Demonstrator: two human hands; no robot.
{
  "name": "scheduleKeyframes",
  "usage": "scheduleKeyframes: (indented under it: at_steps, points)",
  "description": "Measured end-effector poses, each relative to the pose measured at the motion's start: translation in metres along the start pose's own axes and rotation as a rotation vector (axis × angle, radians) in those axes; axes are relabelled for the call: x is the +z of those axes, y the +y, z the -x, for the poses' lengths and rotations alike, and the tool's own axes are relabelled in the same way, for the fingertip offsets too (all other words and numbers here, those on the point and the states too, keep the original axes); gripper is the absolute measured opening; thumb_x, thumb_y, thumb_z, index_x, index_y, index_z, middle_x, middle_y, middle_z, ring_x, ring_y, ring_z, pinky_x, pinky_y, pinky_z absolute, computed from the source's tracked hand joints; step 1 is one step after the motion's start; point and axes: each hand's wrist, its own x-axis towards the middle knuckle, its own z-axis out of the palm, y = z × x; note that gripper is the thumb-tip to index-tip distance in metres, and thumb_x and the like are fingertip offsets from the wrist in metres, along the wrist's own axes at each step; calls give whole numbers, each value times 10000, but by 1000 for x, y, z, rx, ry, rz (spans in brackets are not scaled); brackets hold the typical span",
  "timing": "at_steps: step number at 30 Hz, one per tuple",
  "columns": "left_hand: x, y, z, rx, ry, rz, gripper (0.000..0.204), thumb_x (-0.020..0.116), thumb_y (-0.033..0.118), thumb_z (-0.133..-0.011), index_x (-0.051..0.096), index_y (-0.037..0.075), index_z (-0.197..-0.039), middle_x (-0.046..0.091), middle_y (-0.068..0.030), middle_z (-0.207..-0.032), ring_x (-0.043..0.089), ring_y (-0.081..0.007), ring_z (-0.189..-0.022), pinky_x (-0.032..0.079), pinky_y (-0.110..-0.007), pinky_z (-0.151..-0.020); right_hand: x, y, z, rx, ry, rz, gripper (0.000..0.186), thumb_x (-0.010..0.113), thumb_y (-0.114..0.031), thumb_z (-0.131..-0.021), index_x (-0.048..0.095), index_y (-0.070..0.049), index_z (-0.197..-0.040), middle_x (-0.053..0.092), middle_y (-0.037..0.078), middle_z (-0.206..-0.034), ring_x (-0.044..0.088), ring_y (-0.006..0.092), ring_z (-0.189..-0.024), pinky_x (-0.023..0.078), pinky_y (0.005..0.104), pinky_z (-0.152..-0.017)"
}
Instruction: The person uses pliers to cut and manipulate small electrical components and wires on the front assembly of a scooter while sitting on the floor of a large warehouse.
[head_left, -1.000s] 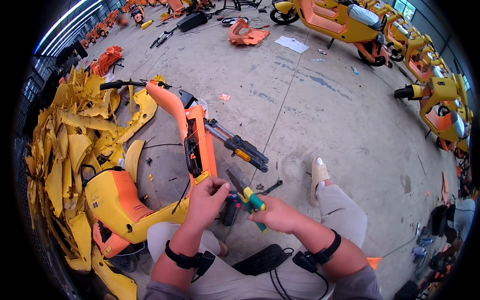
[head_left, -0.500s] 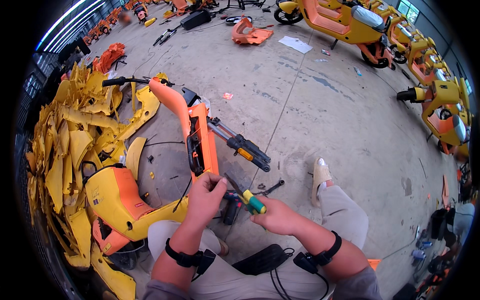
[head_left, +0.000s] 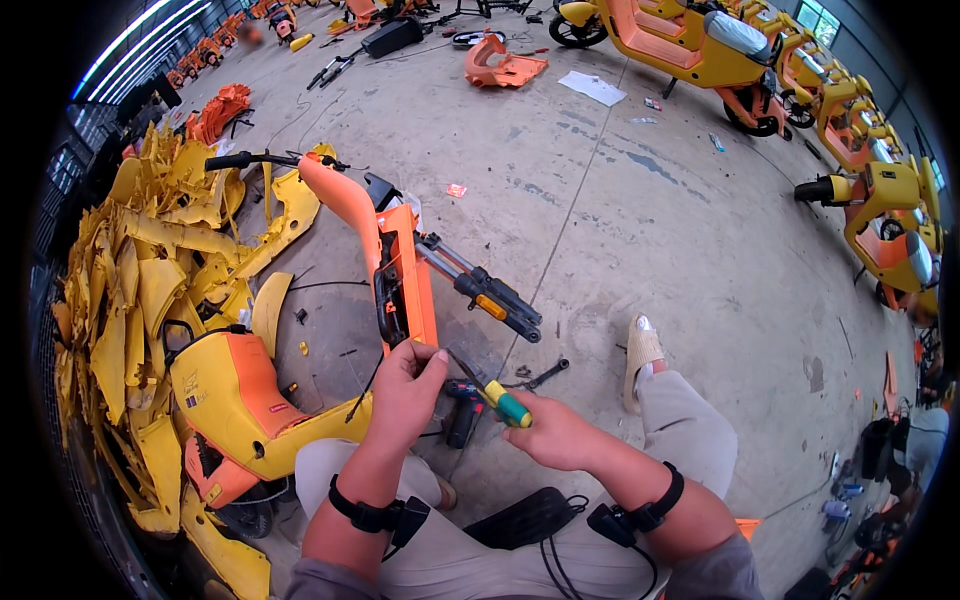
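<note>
My left hand (head_left: 412, 385) is closed in a pinch at the lower end of the scooter's orange front frame (head_left: 422, 290); whatever sits between the fingertips is too small to make out. In my right hand (head_left: 552, 432) is a pair of pliers (head_left: 512, 407) with a green-and-yellow grip. Their narrow dark metal end points up and left, close to the left fingertips. The partly stripped scooter stands in front of me, its yellow-and-orange rear body (head_left: 235, 390) at my left knee. Its handlebar (head_left: 235, 161) and fork (head_left: 488, 295) show beyond my hands.
A red-and-black power drill (head_left: 463, 412) and a wrench-like bar (head_left: 548, 374) lie on the floor below my hands. Yellow panels (head_left: 130, 300) are heaped at the left. Whole scooters (head_left: 690, 60) stand at the right. An orange shell (head_left: 500, 70) and white paper (head_left: 591, 88) lie farther off.
My left hand has shifted slightly up and left, its fingers still pinched. The pliers have turned a little in my right hand, which stays nearly in place.
</note>
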Motion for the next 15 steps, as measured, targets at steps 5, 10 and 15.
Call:
scheduleKeyframes:
  at_steps: [5, 10, 15]
  points:
    - [-2, -3, -1, 9, -8, 5, 76, 627, 84, -931, 583, 22, -928, 594, 10, -848, 538, -40, -775, 440, -213, -704, 1, 1, 1, -67, 41, 22, 515, 604, -145, -848, 481, -13, -1331, 632, 217, -1109, 611, 365, -1049, 480, 400, -891]
    - [-1, -1, 0, 4, -18, 13, 92, 622, 105, -940, 584, 21, -937, 594, 7, -857, 537, -46, -783, 438, -214, -709, 1, 1, 2, -83, 81, 95, 488, 583, -135, -853, 486, -3, -1313, 627, 241, -1100, 602, 403, -1048, 483, 416, -882]
    - [-1, 6, 2, -14, -26, 40, 113, 624, 132, -945, 594, 24, -963, 594, 17, -850, 529, -45, -767, 435, -215, -707, -4, -10, 5, -47, 112, 100, 441, 566, -128, -869, 508, -5, -1288, 636, 248, -1051, 613, 411, -1014, 486, 422, -864]
